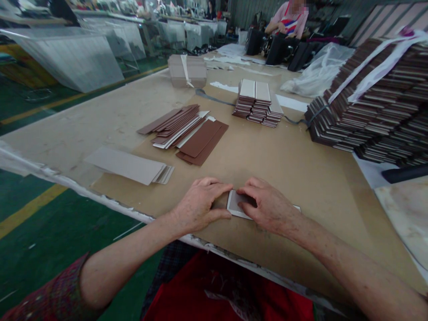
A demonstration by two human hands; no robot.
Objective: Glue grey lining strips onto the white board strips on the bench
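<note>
A small flat grey strip with a white border [236,204] lies on the brown-papered table in front of me. My left hand [202,204] is at its left end, thumb and forefinger apart, their tips by the two corners. From above, my right hand [267,203] bends its fingers and thumb onto the strip's grey face and covers most of it. One white corner of the strip shows past the right wrist. Left of my hands is a short pile of grey card strips [129,165]. Beyond it, brown strips [202,140] are fanned out with some white edges among them.
Stacked brown-and-white panels [256,100] stand farther back, near a tied grey bundle [187,71]. A tall stack of dark panels [371,98] rises at the right, beside clear plastic [321,71]. A co-worker [289,20] is at the far end among black items.
</note>
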